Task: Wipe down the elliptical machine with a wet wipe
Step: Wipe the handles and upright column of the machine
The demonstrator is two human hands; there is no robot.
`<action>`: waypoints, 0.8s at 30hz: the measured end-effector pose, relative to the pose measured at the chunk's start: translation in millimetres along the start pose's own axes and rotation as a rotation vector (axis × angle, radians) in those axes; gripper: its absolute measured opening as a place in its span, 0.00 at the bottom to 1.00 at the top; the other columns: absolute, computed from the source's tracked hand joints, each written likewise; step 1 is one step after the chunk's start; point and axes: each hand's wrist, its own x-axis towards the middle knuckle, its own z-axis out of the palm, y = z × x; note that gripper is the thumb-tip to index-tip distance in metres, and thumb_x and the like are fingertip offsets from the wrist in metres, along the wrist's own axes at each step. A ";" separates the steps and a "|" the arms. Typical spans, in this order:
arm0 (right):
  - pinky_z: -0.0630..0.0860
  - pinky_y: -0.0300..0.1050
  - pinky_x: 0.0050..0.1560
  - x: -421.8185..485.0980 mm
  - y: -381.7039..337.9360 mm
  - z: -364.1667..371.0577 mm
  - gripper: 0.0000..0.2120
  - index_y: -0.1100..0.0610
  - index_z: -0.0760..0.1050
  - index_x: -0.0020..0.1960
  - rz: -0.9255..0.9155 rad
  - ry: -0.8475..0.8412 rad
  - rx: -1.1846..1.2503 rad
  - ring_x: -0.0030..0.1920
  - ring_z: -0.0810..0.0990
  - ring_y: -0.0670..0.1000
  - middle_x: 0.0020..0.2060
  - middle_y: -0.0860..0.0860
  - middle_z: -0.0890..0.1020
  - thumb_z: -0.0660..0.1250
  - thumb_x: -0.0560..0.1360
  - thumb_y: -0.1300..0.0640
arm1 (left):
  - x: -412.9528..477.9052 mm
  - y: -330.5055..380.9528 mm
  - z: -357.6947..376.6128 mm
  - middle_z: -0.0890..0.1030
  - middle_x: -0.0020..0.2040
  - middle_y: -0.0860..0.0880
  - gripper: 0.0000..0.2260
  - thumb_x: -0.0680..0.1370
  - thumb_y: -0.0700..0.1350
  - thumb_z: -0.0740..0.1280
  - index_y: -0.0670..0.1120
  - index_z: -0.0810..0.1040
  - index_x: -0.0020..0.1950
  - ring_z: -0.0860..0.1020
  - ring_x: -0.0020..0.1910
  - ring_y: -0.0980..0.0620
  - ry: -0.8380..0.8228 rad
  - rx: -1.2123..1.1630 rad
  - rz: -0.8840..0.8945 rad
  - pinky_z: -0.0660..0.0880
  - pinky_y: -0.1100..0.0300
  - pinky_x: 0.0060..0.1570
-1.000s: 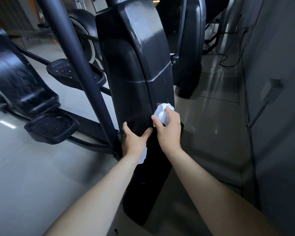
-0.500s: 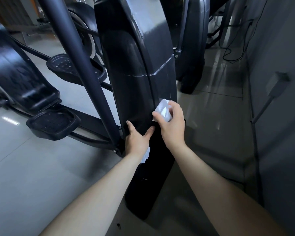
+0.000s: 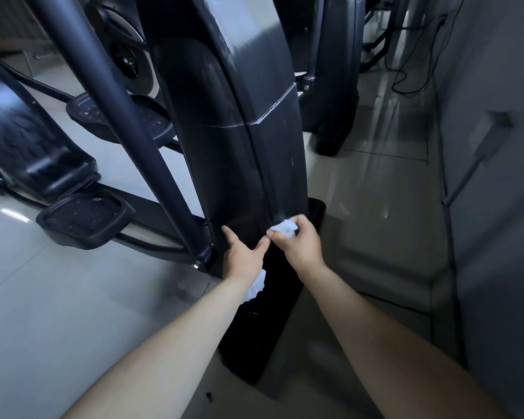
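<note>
The tall black glossy plastic shroud of the elliptical machine [image 3: 239,122] fills the middle. Just to its left a slanted dark metal tube [image 3: 115,116] and a black ribbed foot pedal [image 3: 85,219] crowd the pale tiled floor [image 3: 375,182]. To its right a bare floor strip runs to the grey wall [image 3: 496,207], crossed far back by a loose black cable [image 3: 412,74].

Pedal [image 3: 85,217] left of shroud [image 3: 242,164]; wall [image 3: 496,146] right.

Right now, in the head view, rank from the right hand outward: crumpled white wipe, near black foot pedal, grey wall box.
1. Crumpled white wipe: inside the right hand.
2. Near black foot pedal: low, far left.
3. Grey wall box: upper right, on the wall.
</note>
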 end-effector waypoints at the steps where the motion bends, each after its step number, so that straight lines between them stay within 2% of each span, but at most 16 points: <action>1: 0.75 0.42 0.46 1.3 -7.2 -0.8 0.18 0.52 0.70 0.42 -0.037 0.016 0.016 0.46 0.78 0.48 0.51 0.56 0.79 0.80 0.68 0.50 | -0.4 2.8 -0.4 0.71 0.75 0.41 0.49 0.77 0.64 0.68 0.48 0.38 0.83 0.71 0.73 0.42 -0.005 -0.003 -0.003 0.68 0.53 0.66; 5: 0.76 0.43 0.55 2.1 -37.3 2.6 0.16 0.48 0.72 0.44 -0.157 0.073 0.130 0.56 0.77 0.50 0.52 0.49 0.75 0.79 0.68 0.49 | -2.0 12.1 0.3 0.68 0.77 0.42 0.50 0.77 0.64 0.69 0.46 0.38 0.83 0.69 0.74 0.42 -0.004 -0.018 -0.013 0.66 0.53 0.67; 7: 0.75 0.43 0.56 0.7 -34.6 4.6 0.15 0.47 0.72 0.45 -0.169 0.072 0.133 0.58 0.75 0.50 0.52 0.46 0.74 0.78 0.69 0.49 | -2.4 12.8 1.4 0.67 0.78 0.42 0.51 0.77 0.64 0.69 0.46 0.38 0.83 0.68 0.75 0.43 -0.001 -0.039 -0.016 0.66 0.54 0.68; 9: 0.75 0.43 0.54 -0.6 -16.1 4.8 0.15 0.48 0.71 0.43 -0.122 0.049 0.099 0.55 0.76 0.49 0.51 0.48 0.74 0.78 0.70 0.50 | -0.9 11.5 2.9 0.66 0.78 0.42 0.50 0.77 0.63 0.69 0.47 0.38 0.83 0.68 0.75 0.43 0.003 -0.062 -0.022 0.65 0.54 0.69; 13: 0.73 0.43 0.47 -7.0 12.7 5.7 0.17 0.49 0.70 0.39 0.017 0.006 0.060 0.44 0.77 0.48 0.51 0.60 0.79 0.78 0.68 0.46 | 3.9 1.8 4.2 0.69 0.77 0.43 0.51 0.77 0.61 0.71 0.49 0.36 0.83 0.71 0.73 0.43 -0.002 -0.064 -0.030 0.67 0.54 0.67; 16: 0.75 0.43 0.49 -6.3 -1.8 5.0 0.15 0.50 0.71 0.41 -0.013 0.027 0.063 0.46 0.78 0.49 0.51 0.57 0.78 0.79 0.68 0.52 | 3.6 3.2 2.4 0.67 0.78 0.45 0.52 0.76 0.60 0.73 0.49 0.37 0.83 0.69 0.75 0.44 -0.001 -0.099 -0.037 0.66 0.54 0.69; 18: 0.77 0.45 0.50 -2.1 -19.3 1.6 0.15 0.51 0.72 0.43 -0.063 0.030 0.114 0.49 0.80 0.51 0.52 0.57 0.78 0.79 0.67 0.51 | 3.6 8.5 0.8 0.66 0.78 0.46 0.52 0.75 0.59 0.74 0.49 0.40 0.84 0.67 0.75 0.45 0.004 -0.140 -0.043 0.65 0.54 0.70; 20: 0.75 0.38 0.55 0.6 -35.4 -2.8 0.15 0.51 0.73 0.47 -0.117 0.035 0.137 0.55 0.77 0.46 0.56 0.53 0.76 0.79 0.69 0.51 | 5.7 13.2 -0.1 0.67 0.78 0.48 0.53 0.73 0.59 0.76 0.50 0.43 0.84 0.69 0.74 0.45 0.029 -0.185 -0.028 0.66 0.54 0.68; 22: 0.68 0.27 0.57 0.9 -43.6 -2.7 0.16 0.49 0.72 0.53 -0.150 0.051 0.162 0.58 0.71 0.34 0.60 0.46 0.71 0.77 0.73 0.53 | 7.9 15.3 -1.5 0.67 0.78 0.49 0.55 0.71 0.61 0.77 0.52 0.42 0.83 0.69 0.74 0.46 0.076 -0.211 0.004 0.66 0.55 0.68; 24: 0.68 0.28 0.59 0.2 -43.5 -0.2 0.14 0.45 0.71 0.55 -0.149 0.056 0.199 0.58 0.71 0.34 0.60 0.43 0.71 0.74 0.76 0.50 | 8.2 17.2 -2.4 0.67 0.79 0.49 0.57 0.67 0.65 0.77 0.56 0.42 0.83 0.68 0.75 0.48 0.110 -0.228 0.018 0.65 0.48 0.74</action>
